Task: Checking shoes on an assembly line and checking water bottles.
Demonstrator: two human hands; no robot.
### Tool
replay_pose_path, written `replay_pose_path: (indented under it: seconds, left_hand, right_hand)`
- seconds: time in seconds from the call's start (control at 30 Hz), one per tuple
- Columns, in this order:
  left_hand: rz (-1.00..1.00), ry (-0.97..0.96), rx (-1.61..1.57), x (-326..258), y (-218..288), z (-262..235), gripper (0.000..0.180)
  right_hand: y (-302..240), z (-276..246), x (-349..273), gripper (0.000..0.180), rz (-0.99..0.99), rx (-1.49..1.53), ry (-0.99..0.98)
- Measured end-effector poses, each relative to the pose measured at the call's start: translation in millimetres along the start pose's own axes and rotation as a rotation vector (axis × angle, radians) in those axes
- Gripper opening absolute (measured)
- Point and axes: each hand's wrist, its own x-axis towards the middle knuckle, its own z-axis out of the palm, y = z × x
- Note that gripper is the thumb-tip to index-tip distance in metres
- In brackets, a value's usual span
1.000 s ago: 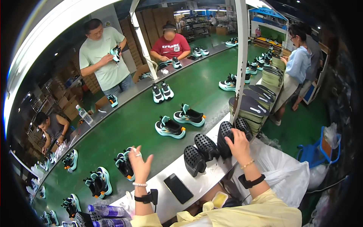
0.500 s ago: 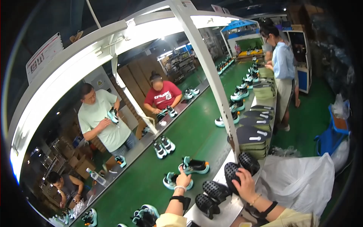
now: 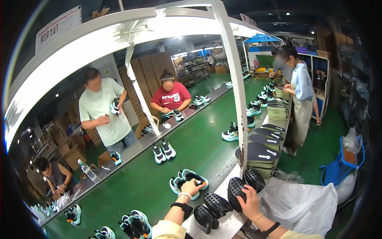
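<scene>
Sneakers: the teal-and-black pair (image 3: 181,180) has been drawn closer together, and the left hand (image 3: 191,187) has been shifted toward the orange heel of the farther shoe.
Left grip: fingers are bent over that heel end; whether it is gripped cannot be told.
Right grip: a black perforated clog (image 3: 234,186) is covered by the curved, slightly parted fingers of the right hand (image 3: 250,202); firmness cannot be told.
Pair's place: on the green desk (image 3: 139,187), beside the white ledge (image 3: 230,224).
Ledge: three more black clogs (image 3: 217,204) are lined up beside the touched one.
Insoles: dark-topped stacks (image 3: 258,153) are set beyond the white post (image 3: 235,79).
</scene>
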Motion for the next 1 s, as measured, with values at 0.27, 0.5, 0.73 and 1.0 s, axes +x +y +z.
replay_pose_path:
  seconds: [0.27, 0.5, 0.73, 1.0]
  left_hand:
    - [-0.084, 0.157, 0.021, -109.0, -91.3, -18.0, 0.058]
    - [-0.139, 0.260, -0.018, -223.9, -98.7, -14.4, 0.050]
    - [0.202, 0.488, -0.661, -335.7, -30.8, -126.8, 0.043]
    - [1.364, 0.787, -1.680, -518.2, 125.0, -253.4, 0.024]
  right_hand:
    - [-17.9, 7.9, 13.9, 0.029, -0.007, 0.070, -0.050]
    - [-30.0, -11.9, 3.0, 0.046, 0.253, -0.301, -0.238]
    - [-23.0, -11.9, 13.1, 0.047, 0.086, -0.538, -0.275]
    - [-26.6, -7.4, 27.7, 0.050, 0.154, -0.541, -0.328]
